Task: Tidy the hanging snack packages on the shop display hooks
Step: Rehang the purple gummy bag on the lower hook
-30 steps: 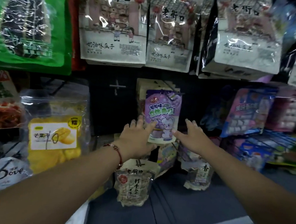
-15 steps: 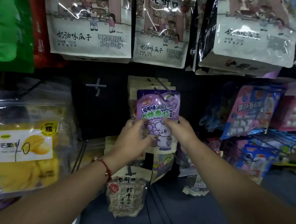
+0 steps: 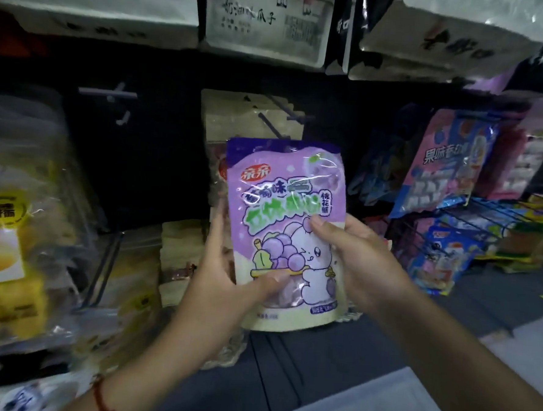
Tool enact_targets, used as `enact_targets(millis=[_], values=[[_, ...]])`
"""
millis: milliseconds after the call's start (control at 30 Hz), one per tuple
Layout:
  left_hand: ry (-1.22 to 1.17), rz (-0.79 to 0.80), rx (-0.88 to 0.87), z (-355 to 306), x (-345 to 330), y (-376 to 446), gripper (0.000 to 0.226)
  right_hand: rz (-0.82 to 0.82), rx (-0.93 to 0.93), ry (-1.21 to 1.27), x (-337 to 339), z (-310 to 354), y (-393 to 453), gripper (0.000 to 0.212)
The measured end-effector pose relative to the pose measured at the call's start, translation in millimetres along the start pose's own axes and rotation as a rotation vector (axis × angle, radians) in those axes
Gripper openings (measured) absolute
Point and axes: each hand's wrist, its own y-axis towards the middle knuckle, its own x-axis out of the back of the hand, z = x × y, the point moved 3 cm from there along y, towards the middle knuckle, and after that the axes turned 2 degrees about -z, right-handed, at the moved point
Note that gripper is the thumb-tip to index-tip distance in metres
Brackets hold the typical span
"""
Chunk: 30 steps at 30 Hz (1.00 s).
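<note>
A purple grape-candy pouch [image 3: 284, 187] with a cartoon rabbit is held upright at the centre of the view, in front of the display hook [image 3: 270, 126]. My left hand [image 3: 227, 285] grips its lower left edge, thumb across the front. My right hand [image 3: 355, 261] grips its right side, thumb pressed on the print. The pouch's top edge sits just below the hook's front end. Beige packets [image 3: 234, 114] hang further back on that hook.
An empty hook [image 3: 108, 93] sticks out at the left. Yellow dried-mango bags [image 3: 9, 253] hang at far left, white seed bags [image 3: 265, 17] above, pink and blue marshmallow bags [image 3: 450, 165] at right, a wire rack [image 3: 485, 224] beside them. Small packets [image 3: 181, 257] hang lower.
Both hands have taken hold of the purple pouch and brought it forward and down, off the hook's tip. The view has moved closer and lower.
</note>
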Motion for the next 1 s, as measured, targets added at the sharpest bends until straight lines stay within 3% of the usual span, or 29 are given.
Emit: enact_targets(millis=[100, 233, 333, 600, 700, 767, 900, 1000], values=[[-0.034, 0.071, 0.159, 12, -4, -4, 0.058, 0.001, -0.001, -0.026, 8, -11, -9, 0.027], [0.005, 0.175, 0.338, 47, -5, -7, 0.05, -0.025, -0.134, 0.039, 32, -51, -30, 0.035], [0.015, 0.211, 0.459, 75, -14, -14, 0.03, -0.084, -0.199, 0.043, 52, -83, -47, 0.037], [0.218, 0.456, 0.636, 113, -27, -23, 0.03, -0.095, -0.342, -0.069, 83, -128, -76, 0.034], [0.323, 0.527, 0.711, 122, -31, -27, 0.02, -0.08, -0.424, -0.082, 94, -143, -85, 0.033], [0.314, 0.471, 0.711, 126, -36, -29, 0.016, -0.076, -0.457, -0.092, 100, -150, -87, 0.032], [0.198, 0.183, 0.589, 133, -40, -21, 0.023, -0.06, -0.478, -0.134, 106, -161, -85, 0.038], [0.191, 0.099, 0.563, 134, -39, -16, 0.025, -0.043, -0.517, -0.16, 107, -165, -82, 0.041]])
